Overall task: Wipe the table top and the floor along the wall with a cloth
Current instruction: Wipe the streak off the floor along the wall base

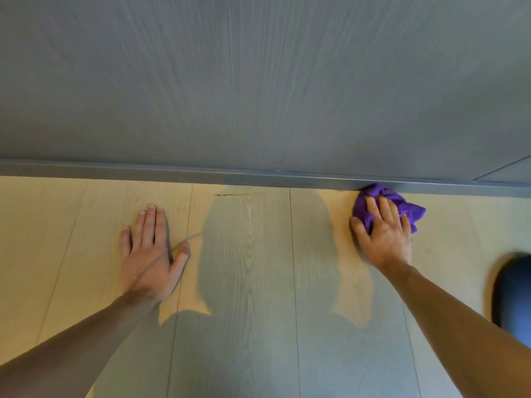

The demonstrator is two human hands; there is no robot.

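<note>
A crumpled purple cloth (402, 203) lies on the pale wood-plank floor (247, 254), its far edge touching the grey skirting board (201, 173) at the foot of the grey wall (230, 81). My right hand (383, 234) presses down on the cloth, fingers spread over it and curled into its folds. My left hand (152, 251) rests flat on the bare floor to the left, palm down, fingers together and thumb out, holding nothing. No table is in view.
A dark blue rounded shape (514, 294), blurred, sits at the right edge near my right forearm. A small dark crack (227, 194) marks the floor just below the skirting. My own shadow falls across the middle planks.
</note>
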